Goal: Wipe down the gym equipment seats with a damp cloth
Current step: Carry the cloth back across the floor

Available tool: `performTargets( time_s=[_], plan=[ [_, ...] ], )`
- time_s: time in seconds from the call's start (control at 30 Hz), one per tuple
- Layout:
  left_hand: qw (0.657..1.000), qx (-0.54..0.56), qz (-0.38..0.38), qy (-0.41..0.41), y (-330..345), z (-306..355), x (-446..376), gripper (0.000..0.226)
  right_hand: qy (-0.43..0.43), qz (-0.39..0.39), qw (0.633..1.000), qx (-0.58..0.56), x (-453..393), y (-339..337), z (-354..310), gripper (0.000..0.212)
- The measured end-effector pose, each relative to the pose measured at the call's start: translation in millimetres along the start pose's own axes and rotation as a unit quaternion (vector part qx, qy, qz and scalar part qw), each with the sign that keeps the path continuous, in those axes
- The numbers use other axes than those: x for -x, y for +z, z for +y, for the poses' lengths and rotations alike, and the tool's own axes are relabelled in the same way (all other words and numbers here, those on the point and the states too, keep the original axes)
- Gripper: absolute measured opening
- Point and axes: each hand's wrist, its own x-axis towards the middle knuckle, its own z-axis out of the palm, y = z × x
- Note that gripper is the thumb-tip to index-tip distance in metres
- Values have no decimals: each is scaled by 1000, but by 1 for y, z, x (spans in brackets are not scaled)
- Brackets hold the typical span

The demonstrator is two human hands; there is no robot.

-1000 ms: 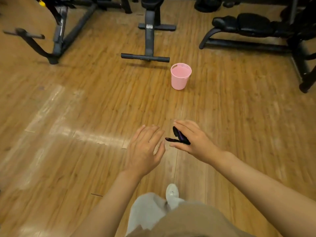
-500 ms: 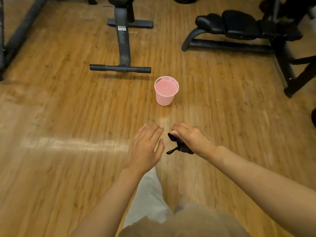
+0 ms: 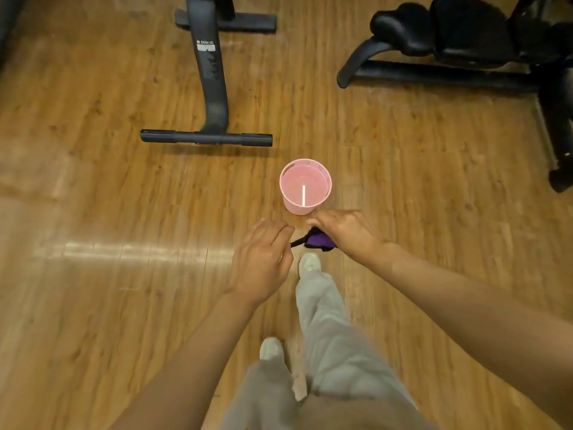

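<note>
My right hand (image 3: 344, 234) grips a small purple and black cloth (image 3: 316, 242), bunched under the fingers, just in front of a pink cup (image 3: 305, 187) that stands on the wooden floor with water in it. Beside the cloth, my left hand (image 3: 263, 262) hovers with its fingers loosely curled, and their tips reach the cloth's black end. Black padded seats of a gym bench (image 3: 459, 29) lie at the top right.
A dark metal machine base with a T-shaped foot (image 3: 206, 138) stands on the floor beyond the cup. A black frame foot (image 3: 561, 178) sits at the right edge. My legs and pale shoes (image 3: 310, 263) are below the hands.
I have walked closer to the pink cup, which now sits right before my hands. My right hand has closed tighter round the cloth and my left hand has moved up to it.
</note>
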Motion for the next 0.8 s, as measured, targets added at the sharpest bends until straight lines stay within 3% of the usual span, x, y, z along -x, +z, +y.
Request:
performTargets(
  time_s=[0.07, 0.17, 0.2, 0.3, 0.43, 0.7, 0.8],
  plan=[
    [1000, -7, -10, -16, 19, -16, -30, 28, -18, -21, 1000, 3, -22, 8, 30, 4],
    [999, -7, -17, -28, 50, -36, -72, 29, -35, -43, 998, 6, -54, 22, 75, 4],
    [999, -8, -18, -30, 61, -43, -85, 29, -32, -53, 998, 11, -64, 30, 90, 9],
    [998, -13, -37, -45, 99, -65, -119, 30, -7, -106, 994, 31, -89, 60, 134, 52],
    [996, -27, -63, -57, 152, -102, -149, 29, -22, -143, 989, 31, -110, 103, 181, 50],
    [992, -40, -107, -51, 270, -186, -156, 28, 11, -71, 997, 12, -123, 221, 253, 38],
    [990, -32, -123, -57, 308, -211, -146, 28, 48, -69, 996, -7, -122, 267, 277, 43]
  ],
)
